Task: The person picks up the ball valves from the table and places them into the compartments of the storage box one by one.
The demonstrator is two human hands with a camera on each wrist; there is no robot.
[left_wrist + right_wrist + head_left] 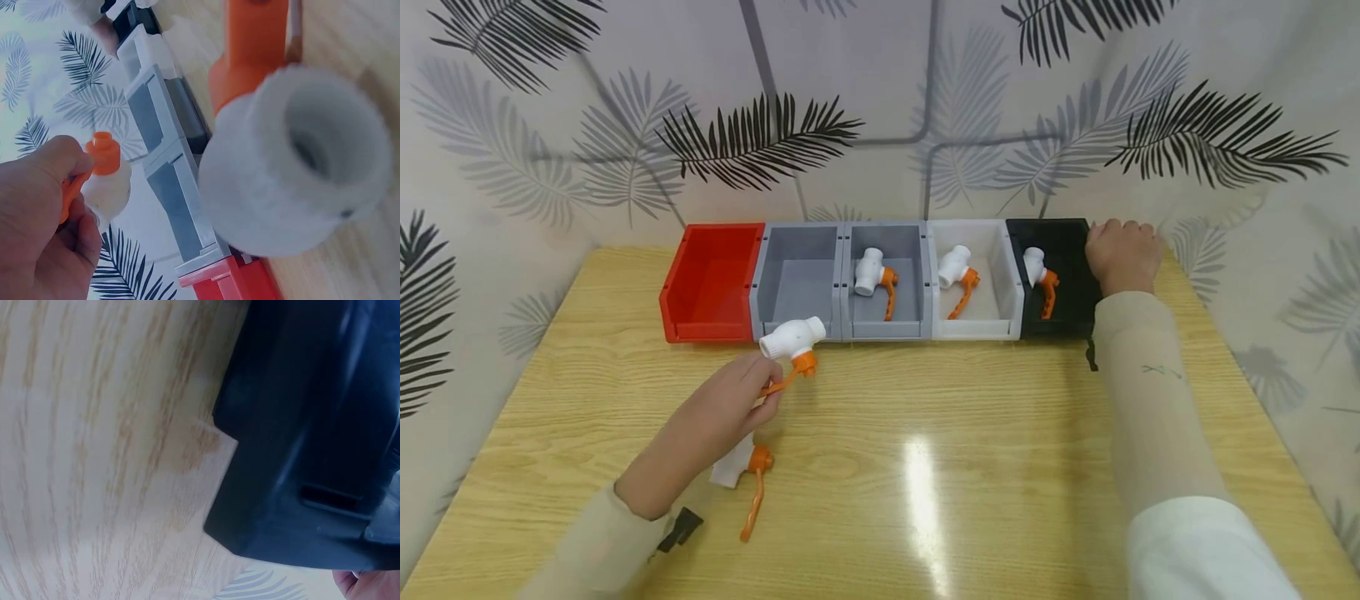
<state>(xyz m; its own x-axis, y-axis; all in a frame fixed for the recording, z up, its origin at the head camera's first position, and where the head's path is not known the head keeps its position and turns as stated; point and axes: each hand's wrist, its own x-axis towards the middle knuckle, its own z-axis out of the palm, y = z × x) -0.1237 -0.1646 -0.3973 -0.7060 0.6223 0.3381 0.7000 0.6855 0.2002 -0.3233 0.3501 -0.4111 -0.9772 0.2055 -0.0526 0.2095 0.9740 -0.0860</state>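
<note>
My left hand (pixel 718 429) pinches the orange lever of a white plastic ball valve (pixel 793 337), held above the table before the left grey bin (pixel 797 292). In the left wrist view, the thumb and fingers close on that lever. Another ball valve (pixel 732 467) lies on the table, partly hidden beneath my left hand; it looms large in the left wrist view. My right hand (pixel 1123 258) grips the right wall of the black bin (pixel 1075 304), its knuckles upward. Only a bit of that hand shows in the right wrist view's lower corner.
The bins stand side by side against a leaf-patterned cloth (pixel 880 183). A red bin (pixel 718 275) is leftmost. The second grey bin (pixel 910 292), the white bin (pixel 992 292) and the black bin each contain one ball valve. Beneath them is a wood-grain table (pixel 1000 467).
</note>
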